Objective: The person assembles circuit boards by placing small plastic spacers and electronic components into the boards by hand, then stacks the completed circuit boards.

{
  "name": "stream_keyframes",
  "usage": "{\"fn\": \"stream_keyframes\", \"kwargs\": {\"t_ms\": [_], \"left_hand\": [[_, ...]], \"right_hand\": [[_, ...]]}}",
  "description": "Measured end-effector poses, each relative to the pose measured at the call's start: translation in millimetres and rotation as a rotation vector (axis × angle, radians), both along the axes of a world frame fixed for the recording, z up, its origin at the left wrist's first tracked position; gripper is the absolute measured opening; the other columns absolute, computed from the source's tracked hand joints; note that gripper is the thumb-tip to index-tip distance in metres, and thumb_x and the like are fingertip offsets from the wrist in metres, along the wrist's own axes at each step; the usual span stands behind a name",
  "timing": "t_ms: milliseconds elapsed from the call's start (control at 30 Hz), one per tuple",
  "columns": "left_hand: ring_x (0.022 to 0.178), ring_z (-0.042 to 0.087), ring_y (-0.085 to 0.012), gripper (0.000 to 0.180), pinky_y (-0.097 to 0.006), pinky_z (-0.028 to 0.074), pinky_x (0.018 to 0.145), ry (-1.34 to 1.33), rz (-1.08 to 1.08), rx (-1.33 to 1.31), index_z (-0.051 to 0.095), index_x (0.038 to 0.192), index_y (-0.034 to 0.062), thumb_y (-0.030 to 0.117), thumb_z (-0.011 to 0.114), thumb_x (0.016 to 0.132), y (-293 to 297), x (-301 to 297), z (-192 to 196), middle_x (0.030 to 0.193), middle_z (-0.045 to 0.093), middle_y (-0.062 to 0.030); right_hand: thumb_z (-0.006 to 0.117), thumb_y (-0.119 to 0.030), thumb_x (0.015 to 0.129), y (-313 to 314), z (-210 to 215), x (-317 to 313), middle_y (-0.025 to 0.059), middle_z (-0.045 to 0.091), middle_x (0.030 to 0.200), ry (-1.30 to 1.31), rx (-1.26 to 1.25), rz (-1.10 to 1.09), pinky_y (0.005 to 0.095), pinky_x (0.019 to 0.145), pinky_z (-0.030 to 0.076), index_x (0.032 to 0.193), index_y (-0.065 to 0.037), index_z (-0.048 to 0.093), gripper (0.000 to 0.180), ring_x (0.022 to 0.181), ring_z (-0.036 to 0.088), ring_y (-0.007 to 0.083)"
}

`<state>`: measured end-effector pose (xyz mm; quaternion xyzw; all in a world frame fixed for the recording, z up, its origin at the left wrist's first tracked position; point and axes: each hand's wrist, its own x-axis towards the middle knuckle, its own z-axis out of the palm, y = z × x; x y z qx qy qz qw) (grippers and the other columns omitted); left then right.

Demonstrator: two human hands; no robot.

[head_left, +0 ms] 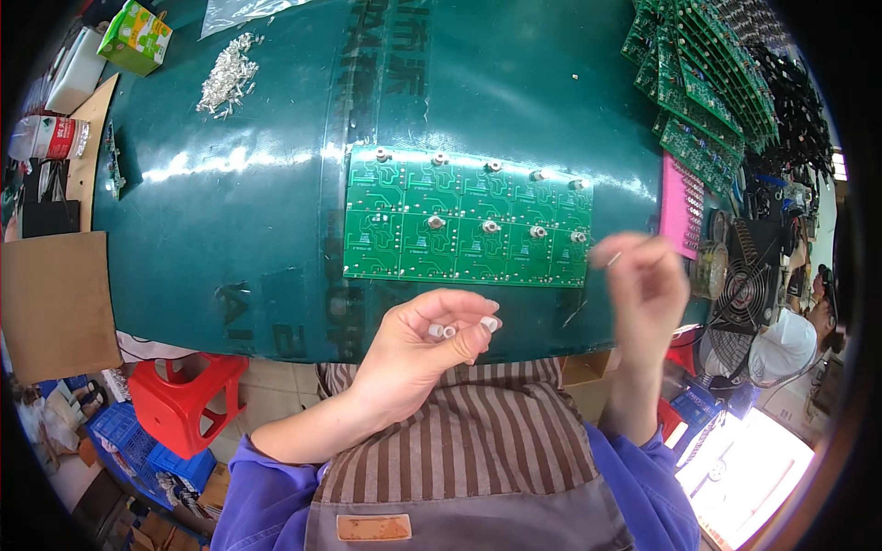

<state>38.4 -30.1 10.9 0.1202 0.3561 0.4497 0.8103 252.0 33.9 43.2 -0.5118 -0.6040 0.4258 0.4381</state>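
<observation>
A green panel of circuit boards [432,241] lies flat on the dark green table [248,202], with several small silver-capped parts seated along its two rows. My left hand [424,349] hovers near the table's front edge, fingers curled around a few small white cylindrical parts [442,331]. My right hand [643,280] is raised just right of the panel, pinching one tiny pale part [614,259] between thumb and forefinger.
A heap of small silvery parts [228,75] lies at the back left by a green carton [135,35]. Stacked green circuit boards [703,87] fill the back right, with a pink tray [678,204] and a fan [749,275] beside them. A red stool [184,395] stands below.
</observation>
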Motion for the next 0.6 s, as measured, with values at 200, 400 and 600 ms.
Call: {"fn": "stream_keyframes", "kwargs": {"t_ms": [200,400,600], "left_hand": [[0.071,0.052,-0.0116,0.015,-0.024,0.042,0.065,-0.11,0.084,0.008,0.057,0.097,0.004,0.009,0.063,0.084,-2.7,-2.9,0.2,0.086,0.061,-0.0051],[0.081,0.057,-0.0092,0.019,-0.023,0.047,0.07,-0.115,0.123,0.016,0.059,0.1,0.0023,0.008,0.065,0.083,-3.0,-9.1,-3.4,0.09,0.063,-0.0048],[0.076,0.056,-0.0114,0.016,-0.024,0.045,0.068,-0.096,0.14,-0.009,0.057,0.097,0.0035,0.009,0.063,0.084,-0.7,-11.7,0.8,0.087,0.062,-0.0056]], "right_hand": [[0.06,0.01,0.078,-21.9,-3.2,-51.1,0.0135,0.061,0.091,0.303,-0.21,0.327,0.0305,0.077,0.05,0.086,0.003,0.056,0.011,0.088,0.061,0.0208],[0.06,0.01,0.078,-21.8,-3.8,-59.8,0.0138,0.061,0.091,0.276,-0.173,0.318,0.0305,0.078,0.051,0.087,0.004,0.056,0.012,0.089,0.061,0.0208],[0.062,0.009,0.078,-22.3,-6.5,-63.6,0.014,0.062,0.092,0.252,-0.11,0.343,0.0305,0.077,0.05,0.087,0.003,0.056,0.013,0.089,0.061,0.021]]}}
